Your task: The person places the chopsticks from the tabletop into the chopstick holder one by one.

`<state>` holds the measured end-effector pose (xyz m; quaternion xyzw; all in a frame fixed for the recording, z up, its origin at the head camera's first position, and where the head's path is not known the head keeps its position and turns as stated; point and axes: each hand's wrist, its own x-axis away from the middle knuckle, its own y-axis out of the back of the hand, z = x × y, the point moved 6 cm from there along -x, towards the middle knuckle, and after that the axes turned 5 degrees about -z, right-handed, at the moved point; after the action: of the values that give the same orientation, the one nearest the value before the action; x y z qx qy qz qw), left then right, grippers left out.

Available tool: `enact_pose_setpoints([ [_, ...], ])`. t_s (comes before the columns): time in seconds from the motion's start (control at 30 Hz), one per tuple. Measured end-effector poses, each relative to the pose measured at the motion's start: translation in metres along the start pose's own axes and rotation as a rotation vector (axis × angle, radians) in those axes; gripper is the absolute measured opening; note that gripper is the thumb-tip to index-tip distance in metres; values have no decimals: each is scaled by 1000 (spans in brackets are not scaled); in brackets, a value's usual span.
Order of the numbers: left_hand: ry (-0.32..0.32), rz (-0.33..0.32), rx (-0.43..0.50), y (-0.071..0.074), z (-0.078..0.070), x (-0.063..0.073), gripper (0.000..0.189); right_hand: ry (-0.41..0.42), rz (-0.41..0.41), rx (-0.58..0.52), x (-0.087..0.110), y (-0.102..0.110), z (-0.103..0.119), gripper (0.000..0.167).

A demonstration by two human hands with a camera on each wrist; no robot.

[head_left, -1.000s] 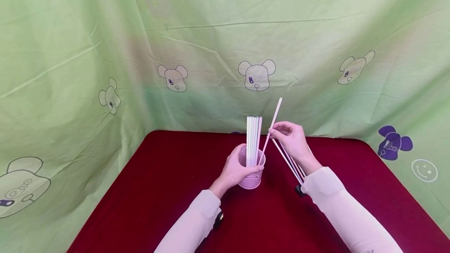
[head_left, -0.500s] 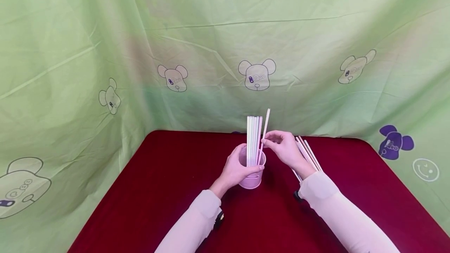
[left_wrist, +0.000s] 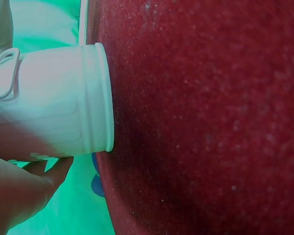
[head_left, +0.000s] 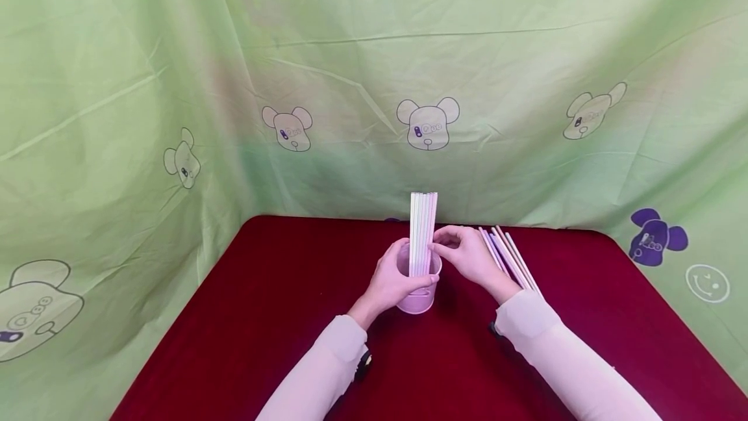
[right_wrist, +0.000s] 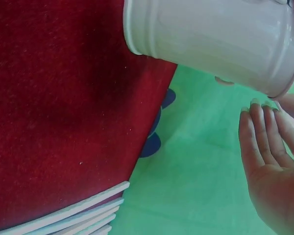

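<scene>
A small pale pink bucket stands upright on the table, with a loop on its side. My left hand grips it, thumb across the near rim and fingers round the far side; in the left wrist view its fingers lie against the wall. Several slim pastel sticks stand upright in the bucket in a tight bundle. My right hand pinches the rightmost stick of this bundle just above the rim. In the right wrist view that hand's other fingers are stretched near the rim; the pinch itself is hidden.
More loose sticks lie on the dark red tabletop to the right, partly under my right forearm. The table's far edge runs close behind the bucket. A green printed cloth hangs behind and at the sides.
My right hand has moved left and down, bringing its tilted stick upright and lower, in line with the bundle. The left hand and the bucket have stayed in place.
</scene>
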<state>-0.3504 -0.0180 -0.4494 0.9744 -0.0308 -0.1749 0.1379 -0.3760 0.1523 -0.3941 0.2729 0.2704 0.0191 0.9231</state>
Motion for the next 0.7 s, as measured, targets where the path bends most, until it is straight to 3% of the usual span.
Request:
enact_pose_setpoints([
  [0.2, 1, -3, 17, 1, 2, -1, 81, -19, 25, 41, 0, 10, -2, 13],
  [0.47, 13, -2, 20, 0, 1, 0, 83, -24, 30, 194, -4, 43, -8, 14],
  [0.7, 16, 1, 21, 0, 0, 0, 85, -37, 79, 249, -4, 68, -25, 18],
])
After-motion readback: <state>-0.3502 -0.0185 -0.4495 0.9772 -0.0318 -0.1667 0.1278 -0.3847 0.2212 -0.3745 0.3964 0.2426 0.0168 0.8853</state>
